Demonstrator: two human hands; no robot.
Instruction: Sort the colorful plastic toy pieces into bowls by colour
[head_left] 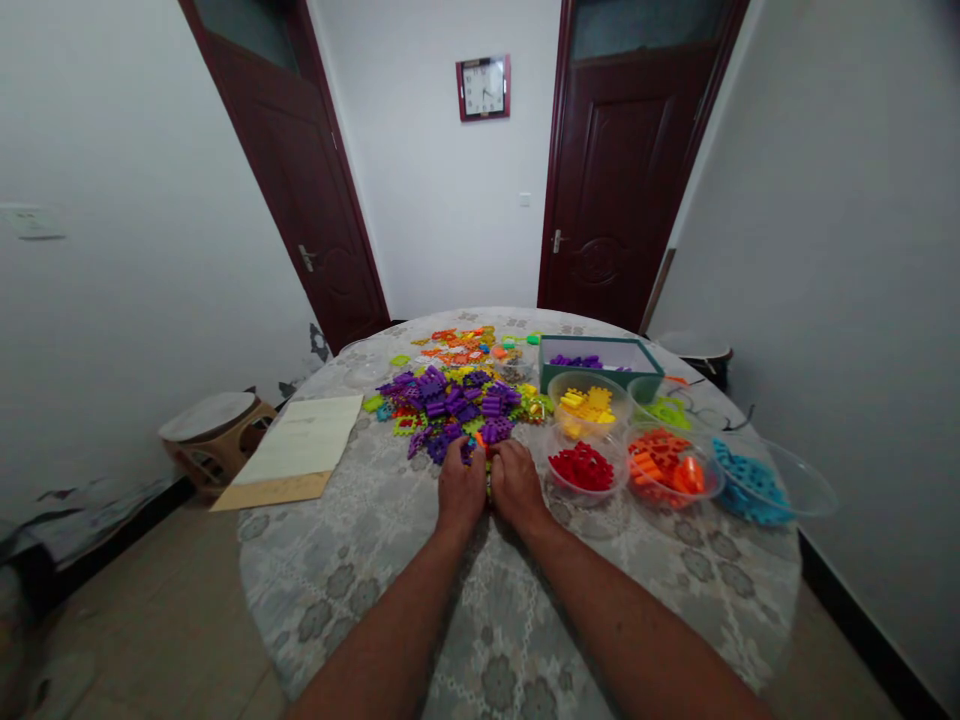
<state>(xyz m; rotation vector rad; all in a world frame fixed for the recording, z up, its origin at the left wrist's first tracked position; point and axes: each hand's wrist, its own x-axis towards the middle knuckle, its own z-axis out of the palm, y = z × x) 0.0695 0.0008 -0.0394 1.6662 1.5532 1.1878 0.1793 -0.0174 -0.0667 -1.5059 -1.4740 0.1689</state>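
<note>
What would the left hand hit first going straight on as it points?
Likely the purple building pieces right ahead of it; the left hand seems almost touching them, though depth is unclear.

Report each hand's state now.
Left hand: curled shut at the purple pieces; what it grips is hidden.
Right hand: curled shut beside it; contents cannot be told.

On the table [390, 560], a paper sheet [300, 445] lies left of the block pile [454, 400], bowls [586, 496] right, a box [646, 376] behind them
</note>
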